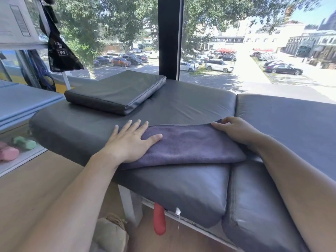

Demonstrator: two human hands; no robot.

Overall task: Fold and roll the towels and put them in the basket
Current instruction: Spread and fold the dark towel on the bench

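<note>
A folded purple-grey towel lies on the dark padded bench in front of me. My left hand lies flat on the towel's left end, fingers straight and spread. At the far right corner my right hand pinches the towel's edge between thumb and curled fingers. Down at the bottom left, under the bench, part of a woven basket with pale cloth in it shows.
A flat black cushion lies on the bench's back left. A second bench pad adjoins on the right. Behind is a large window with a black post. A red handle hangs below the bench. Pastel dumbbells sit on the left.
</note>
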